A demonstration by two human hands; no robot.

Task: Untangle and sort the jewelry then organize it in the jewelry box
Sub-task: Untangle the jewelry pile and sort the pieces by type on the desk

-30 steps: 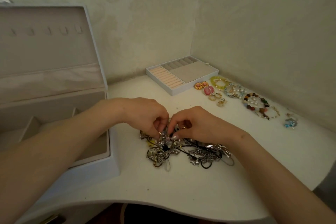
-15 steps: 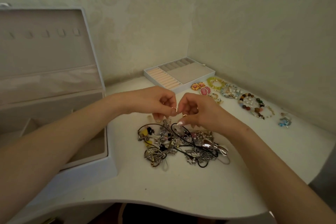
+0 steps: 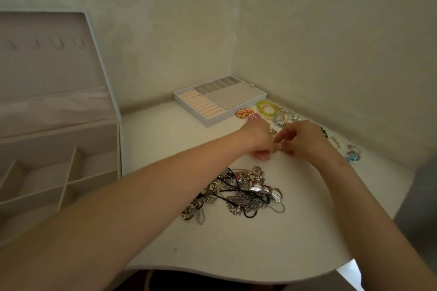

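My left hand and right hand both pinch a small piece, centre right, probably to lay it by the sorted bracelets; the tangled pile lies lower centre; the jewelry box stands open, left edge.

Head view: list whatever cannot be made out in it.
All in the head view:
The small piece pinched between the left hand and right hand: too small and covered by fingertips, so its kind is unclear.
The dark beaded bracelet: mostly hidden behind the right hand.
The tangled pile: its upper-left part lies under the left forearm, and single chains blur together.
The jewelry box: its left and lower parts are cut off by the frame edge.
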